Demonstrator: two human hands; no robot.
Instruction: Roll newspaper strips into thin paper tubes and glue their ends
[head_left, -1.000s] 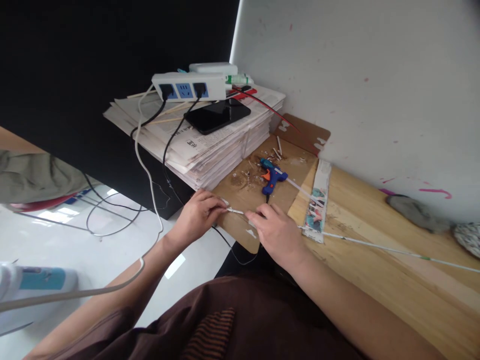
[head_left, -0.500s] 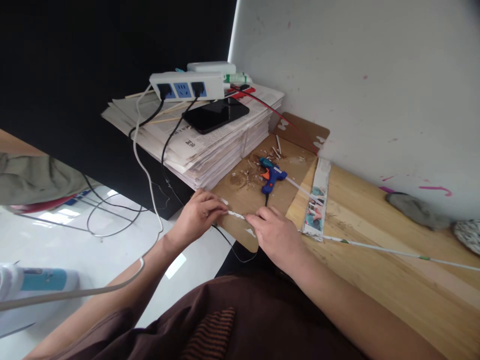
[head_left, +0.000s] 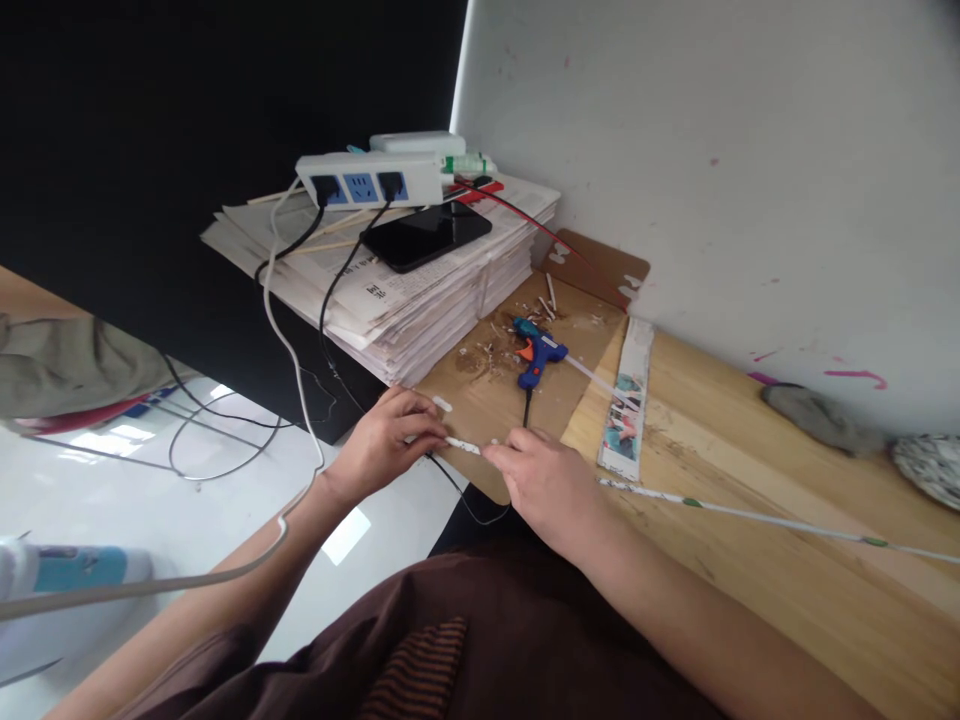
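Note:
Between my two hands runs a thin rolled-paper stick (head_left: pixel 463 445), white with dark print. My left hand (head_left: pixel 394 437) pinches its left end between thumb and fingers. My right hand (head_left: pixel 551 482) is closed on it farther along, and the stick comes out past this hand to the right as a long white rod (head_left: pixel 757 520) with green spots. Beyond my hands a blue glue gun (head_left: pixel 541 357) with an orange trigger lies on a brown cardboard sheet (head_left: pixel 495 410). A clear glue stick (head_left: pixel 589 376) pokes out of its back.
A stack of newspapers (head_left: pixel 450 325) carries a power strip (head_left: pixel 360 182) and a black phone (head_left: pixel 427 236). A folded paper strip (head_left: pixel 636 365) lies on the wooden table (head_left: pixel 795 610). A white cable (head_left: pixel 296 350) hangs across my left arm. Glue scraps dot the cardboard.
Both hands still grip the paper stick, and its long right part has swung slightly lower. The whole view has shifted a little.

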